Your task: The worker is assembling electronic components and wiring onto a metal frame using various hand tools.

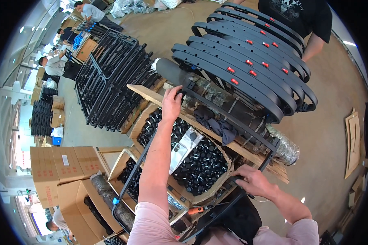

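A black metal frame (229,113) of square tube lies across the bench in front of me, one bent corner reaching down to the lower left. My left hand (172,104) is closed at its far corner, the arm stretched over the boxes. My right hand (255,181) is closed at the frame's right side, covering part of the bar. A small dark piece shows by its fingertips; its kind is unclear. Between my arms, a cardboard box (229,166) holds many black round-headed screw-in feet (198,169). A pale phone-like panel (184,149) lies on them.
Curved black frames (241,67) with red clips are stacked beyond the bench; another person (315,45) stands behind them. More black frames (110,77) are piled at far left. A wooden plank (151,94), dark cloth (216,124), orange-handled tool (197,210) and open carton (79,208) are nearby.
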Demonstrator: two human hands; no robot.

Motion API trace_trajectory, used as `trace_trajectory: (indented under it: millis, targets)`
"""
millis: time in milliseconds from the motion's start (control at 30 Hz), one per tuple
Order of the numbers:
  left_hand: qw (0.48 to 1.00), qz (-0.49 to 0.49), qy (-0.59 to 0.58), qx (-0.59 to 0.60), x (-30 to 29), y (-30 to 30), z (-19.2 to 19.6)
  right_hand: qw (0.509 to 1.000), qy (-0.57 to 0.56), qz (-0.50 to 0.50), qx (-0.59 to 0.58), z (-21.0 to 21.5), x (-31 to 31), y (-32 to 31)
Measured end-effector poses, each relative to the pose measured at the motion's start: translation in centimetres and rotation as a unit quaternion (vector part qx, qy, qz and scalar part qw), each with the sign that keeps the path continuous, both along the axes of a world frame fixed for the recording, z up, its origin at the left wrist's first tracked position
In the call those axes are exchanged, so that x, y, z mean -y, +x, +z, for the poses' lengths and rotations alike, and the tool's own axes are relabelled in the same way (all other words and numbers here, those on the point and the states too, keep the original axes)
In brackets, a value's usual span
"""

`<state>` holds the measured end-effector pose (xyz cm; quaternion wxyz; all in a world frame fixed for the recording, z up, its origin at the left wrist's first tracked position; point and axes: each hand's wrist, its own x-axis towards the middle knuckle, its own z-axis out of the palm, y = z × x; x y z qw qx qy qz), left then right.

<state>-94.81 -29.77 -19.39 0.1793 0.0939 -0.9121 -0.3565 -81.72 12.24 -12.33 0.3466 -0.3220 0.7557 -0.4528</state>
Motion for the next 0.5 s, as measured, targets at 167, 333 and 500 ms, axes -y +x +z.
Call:
trace_trajectory:
  millis: [167, 333, 500]
  targets:
    - [0.998, -0.021, 0.057, -0.014, 0.4, 0.4, 0.0, 0.997, 0.021, -0.077, -0.020, 1.0, -1.3, -0.1]
    - [0.992, -0.027, 0.122, -0.004, 0.8, 0.3, -0.5, 0.990, 0.045, -0.133, -0.036, 1.2, -1.9, -0.3]
    - [0.992, -0.022, 0.114, -0.053, 0.8, -0.3, -1.4, 0.982, 0.065, -0.169, -0.048, 1.4, -2.7, -0.9]
